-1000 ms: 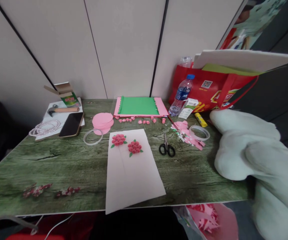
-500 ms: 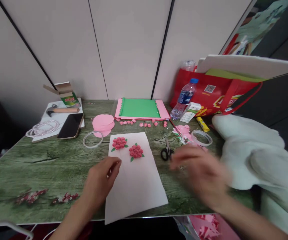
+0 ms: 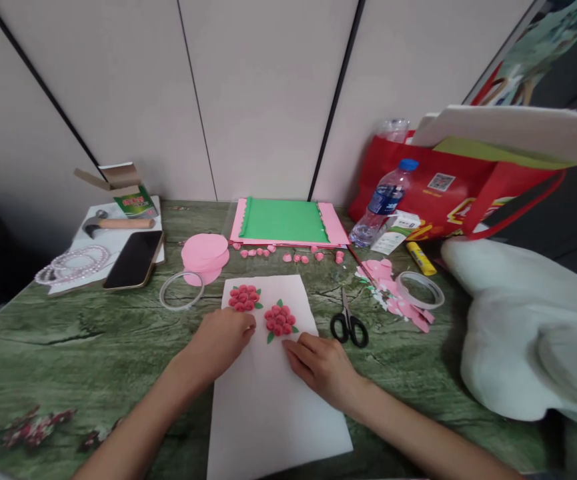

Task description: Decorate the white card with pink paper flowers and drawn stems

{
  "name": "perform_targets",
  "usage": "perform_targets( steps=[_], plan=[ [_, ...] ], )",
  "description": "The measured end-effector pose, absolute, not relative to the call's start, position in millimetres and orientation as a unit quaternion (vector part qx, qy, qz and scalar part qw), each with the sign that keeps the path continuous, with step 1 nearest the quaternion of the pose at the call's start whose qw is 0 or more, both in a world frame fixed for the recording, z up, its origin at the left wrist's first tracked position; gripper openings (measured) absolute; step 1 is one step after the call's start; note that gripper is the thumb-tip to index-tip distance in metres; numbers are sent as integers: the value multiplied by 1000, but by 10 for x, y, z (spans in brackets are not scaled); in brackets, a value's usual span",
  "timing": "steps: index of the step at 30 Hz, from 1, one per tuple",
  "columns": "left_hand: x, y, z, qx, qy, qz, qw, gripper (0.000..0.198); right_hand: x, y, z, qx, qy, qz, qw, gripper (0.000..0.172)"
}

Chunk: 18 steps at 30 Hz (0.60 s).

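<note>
A white sheet of paper [image 3: 273, 413] lies in front of me, bearing two clusters of pink-red paper roses with green leaves: the left cluster [image 3: 245, 298] and the right cluster [image 3: 280, 320]. Just below the left cluster, my left hand [image 3: 225, 340] rests on the sheet with curled fingers; whatever is in them, if anything, is hidden. My right hand [image 3: 325, 370] is by the lower edge of the right cluster, its thumb and fingers drawn together at the paper. Nothing that I can name shows between its fingertips. Black-handled scissors [image 3: 349, 325] lie to its right.
Tape rolls [image 3: 421, 290] lie on both sides. Behind the sheet are pink paper circles [image 3: 205, 250], small loose roses [image 3: 298, 258] and a green panel [image 3: 285, 220]. A phone [image 3: 134, 260] is at left; a water bottle [image 3: 383, 203] and red bag [image 3: 431, 187] stand right.
My right hand has come left from beside the scissors onto the sheet, near the right cluster. My left hand has moved slightly up and right, its fingers curling below the left cluster.
</note>
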State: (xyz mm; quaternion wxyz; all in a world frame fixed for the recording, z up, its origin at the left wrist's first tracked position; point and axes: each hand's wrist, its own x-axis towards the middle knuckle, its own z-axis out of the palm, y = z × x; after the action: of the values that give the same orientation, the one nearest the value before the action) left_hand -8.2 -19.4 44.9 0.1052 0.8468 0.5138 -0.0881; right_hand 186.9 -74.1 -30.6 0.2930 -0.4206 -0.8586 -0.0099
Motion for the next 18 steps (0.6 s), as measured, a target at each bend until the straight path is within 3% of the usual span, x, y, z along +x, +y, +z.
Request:
perform_targets(
  steps=[9, 18],
  plan=[
    [-147, -127, 252, 837, 508, -12, 203, 25, 1855, -704, -352, -434, -834, 59, 335, 22],
    [-106, -181, 219, 844, 512, -76, 139, 24, 1880, -693, -359, -443, -826, 112, 329, 22]
  ],
)
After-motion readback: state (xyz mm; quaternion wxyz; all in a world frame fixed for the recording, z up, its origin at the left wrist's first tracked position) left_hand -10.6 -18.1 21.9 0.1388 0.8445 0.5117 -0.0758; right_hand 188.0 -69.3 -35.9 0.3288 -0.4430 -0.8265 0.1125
